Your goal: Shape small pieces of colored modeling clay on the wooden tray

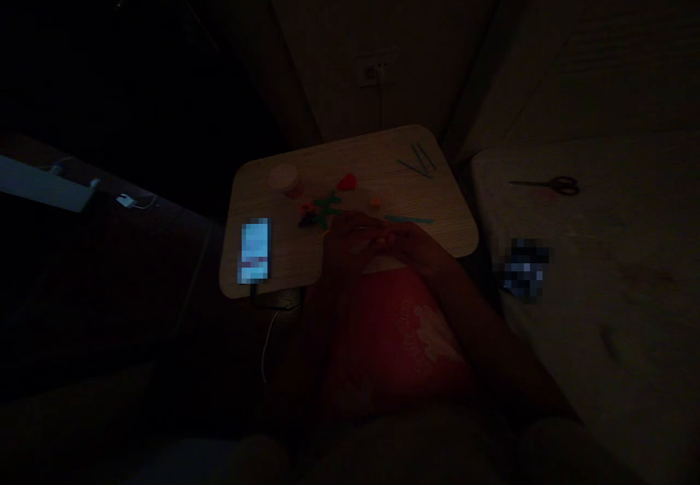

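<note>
In dim light my left hand and my right hand meet over the near edge of a small wood-topped table. Their fingers are bent together, and whatever is between them is too dark to make out. Just beyond my left hand lies a green branching piece, with a dark lump beside it. A red piece and a small orange piece rest farther back. Beside my right hand is a flat teal strip.
A round tub and a lit phone occupy the table's left side. Several thin sticks lie at its far right. Scissors and a blurred-out object are on the pale surface to the right. A white cable hangs below the table.
</note>
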`<state>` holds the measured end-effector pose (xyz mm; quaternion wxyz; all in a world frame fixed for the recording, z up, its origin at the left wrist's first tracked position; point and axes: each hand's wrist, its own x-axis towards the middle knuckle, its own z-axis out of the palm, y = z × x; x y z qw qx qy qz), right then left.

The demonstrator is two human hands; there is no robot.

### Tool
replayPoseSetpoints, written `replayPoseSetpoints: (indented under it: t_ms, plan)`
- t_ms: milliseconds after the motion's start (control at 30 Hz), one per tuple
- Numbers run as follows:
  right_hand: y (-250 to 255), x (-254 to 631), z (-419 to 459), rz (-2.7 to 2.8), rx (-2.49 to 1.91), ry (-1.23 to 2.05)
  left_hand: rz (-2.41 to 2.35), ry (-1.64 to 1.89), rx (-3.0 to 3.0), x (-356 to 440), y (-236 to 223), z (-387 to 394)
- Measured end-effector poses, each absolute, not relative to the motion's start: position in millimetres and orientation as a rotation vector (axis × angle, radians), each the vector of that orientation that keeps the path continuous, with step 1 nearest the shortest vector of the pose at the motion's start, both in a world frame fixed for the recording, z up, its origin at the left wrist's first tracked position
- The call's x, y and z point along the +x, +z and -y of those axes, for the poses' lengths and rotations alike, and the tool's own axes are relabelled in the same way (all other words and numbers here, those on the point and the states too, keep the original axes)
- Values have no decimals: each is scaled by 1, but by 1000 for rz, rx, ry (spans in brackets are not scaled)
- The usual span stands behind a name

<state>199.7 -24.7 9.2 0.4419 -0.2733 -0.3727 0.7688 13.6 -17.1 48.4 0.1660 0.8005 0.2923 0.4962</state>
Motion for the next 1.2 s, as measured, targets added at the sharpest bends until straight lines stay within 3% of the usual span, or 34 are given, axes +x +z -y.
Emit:
replayPoseSetpoints:
  t_ms: [1200]
  plan:
    - [21,195,23,932,-965,1757,-968,1286,2472,8,37,10]
